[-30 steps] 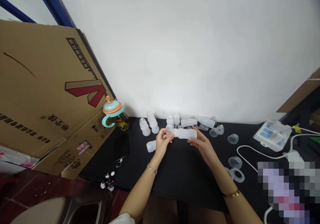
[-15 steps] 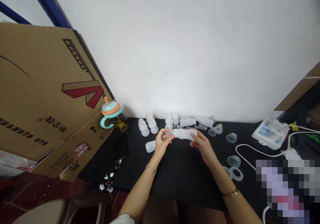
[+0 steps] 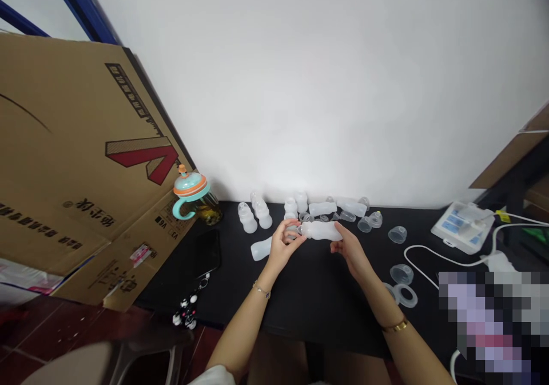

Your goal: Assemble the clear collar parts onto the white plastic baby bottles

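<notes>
A frosted white baby bottle (image 3: 323,230) lies sideways in the air above the black table, between my two hands. My left hand (image 3: 281,246) has its thumb and fingers closed round the clear neck end, partly hiding it. At the other end, my right hand (image 3: 352,251) pinches the bottle's base between thumb and curled fingers. Just under my left wrist, another white bottle (image 3: 261,249) rests on its side. Beyond my hands lie two more white bottles, one (image 3: 322,209) left of the other (image 3: 351,207), along with small clear parts (image 3: 347,217).
Several white bottles (image 3: 247,219) stand by the wall. Clear domes (image 3: 397,234) and rings (image 3: 405,295) lie right on the table. A lidded cup (image 3: 191,193), a black phone (image 3: 207,252) and a large carton (image 3: 77,162) are left. A white case (image 3: 462,227) and cable sit right.
The bottle has shifted slightly to the right with my hands. My left thumb and fingers have moved along its neck end, and more of the clear tip shows.
</notes>
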`<state>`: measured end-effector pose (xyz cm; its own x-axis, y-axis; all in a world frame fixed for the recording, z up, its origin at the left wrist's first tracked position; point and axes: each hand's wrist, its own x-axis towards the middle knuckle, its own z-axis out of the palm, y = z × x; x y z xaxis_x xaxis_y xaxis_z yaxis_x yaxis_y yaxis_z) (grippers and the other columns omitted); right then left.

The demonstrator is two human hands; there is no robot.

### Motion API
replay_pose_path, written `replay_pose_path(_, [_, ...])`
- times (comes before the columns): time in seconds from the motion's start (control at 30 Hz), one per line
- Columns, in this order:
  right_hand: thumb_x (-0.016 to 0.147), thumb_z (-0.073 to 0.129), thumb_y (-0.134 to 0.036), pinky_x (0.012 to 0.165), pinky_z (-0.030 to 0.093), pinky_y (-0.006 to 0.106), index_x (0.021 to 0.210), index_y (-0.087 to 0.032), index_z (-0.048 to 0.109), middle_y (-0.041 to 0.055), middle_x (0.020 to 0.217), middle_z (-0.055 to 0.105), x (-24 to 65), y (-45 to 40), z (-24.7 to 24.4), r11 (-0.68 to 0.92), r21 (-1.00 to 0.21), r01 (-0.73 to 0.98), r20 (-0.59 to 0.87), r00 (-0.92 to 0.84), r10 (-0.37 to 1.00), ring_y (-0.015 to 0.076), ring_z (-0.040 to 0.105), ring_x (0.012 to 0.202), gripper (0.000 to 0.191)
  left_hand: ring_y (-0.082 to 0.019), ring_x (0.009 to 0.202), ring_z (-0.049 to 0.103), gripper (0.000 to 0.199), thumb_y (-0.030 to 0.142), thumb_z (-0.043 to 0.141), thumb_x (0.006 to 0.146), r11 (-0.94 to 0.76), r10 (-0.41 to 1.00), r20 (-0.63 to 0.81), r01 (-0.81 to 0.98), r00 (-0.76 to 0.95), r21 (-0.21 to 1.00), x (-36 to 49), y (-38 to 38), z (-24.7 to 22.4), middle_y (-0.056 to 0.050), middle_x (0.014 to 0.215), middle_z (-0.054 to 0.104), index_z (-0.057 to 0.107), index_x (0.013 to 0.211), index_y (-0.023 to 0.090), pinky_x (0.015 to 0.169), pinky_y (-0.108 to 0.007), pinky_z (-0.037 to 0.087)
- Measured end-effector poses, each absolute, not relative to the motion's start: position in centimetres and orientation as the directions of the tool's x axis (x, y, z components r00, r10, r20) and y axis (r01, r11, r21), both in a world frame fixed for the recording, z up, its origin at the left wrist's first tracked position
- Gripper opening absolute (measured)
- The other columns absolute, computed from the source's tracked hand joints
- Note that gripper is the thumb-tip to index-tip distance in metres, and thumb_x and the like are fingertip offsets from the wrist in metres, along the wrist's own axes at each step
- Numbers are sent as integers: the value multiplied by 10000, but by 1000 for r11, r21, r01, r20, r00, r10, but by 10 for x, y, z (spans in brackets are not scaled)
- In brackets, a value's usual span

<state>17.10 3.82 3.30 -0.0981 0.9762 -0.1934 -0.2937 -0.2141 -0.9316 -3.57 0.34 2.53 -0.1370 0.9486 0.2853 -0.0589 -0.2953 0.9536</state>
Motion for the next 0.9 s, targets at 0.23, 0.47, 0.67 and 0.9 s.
replay_pose_path(0.23, [775, 723, -647, 476, 451, 273, 899, -170, 685, 3, 608, 612, 170, 40, 30, -238, -932, -273, -213, -119, 970, 127, 520, 456, 495, -180, 915, 676, 587, 307, 868, 698, -272, 961, 275, -71, 29, 960, -36, -2, 33, -139, 1310, 659, 654, 1237, 215, 626, -207, 553])
replay_pose_path(0.47, [763, 745, -630, 457, 440, 260, 902, -176, 676, -4, 659, 608, 168, 39, 30, -222, -940, -258, -198, -116, 973, 113, 512, 460, 479, -177, 896, 668, 500, 305, 862, 703, -290, 956, 290, 4, 44, 957, -33, -3, 34, -125, 1263, 673, 692, 1163, 210, 603, -197, 545])
replay_pose_path(0.67, [756, 754, -615, 458, 435, 260, 868, -183, 662, -1, 688, 614, 166, 36, 34, -215, -941, -261, -191, -115, 975, 115, 522, 475, 456, -137, 832, 637, 450, 345, 860, 707, -290, 956, 290, 10, -40, 957, -33, -1, 31, -126, 1279, 635, 734, 1112, 194, 567, -171, 529])
replay_pose_path(0.9, [745, 776, -600, 481, 437, 245, 944, -180, 695, -5, 721, 624, 167, 35, 35, -201, -945, -258, -169, -140, 976, 101, 534, 494, 472, -113, 704, 650, 483, 387, 847, 721, -233, 970, 225, -82, -98, 969, -32, 4, 26, -91, 1135, 684, 728, 1145, 188, 582, -227, 571])
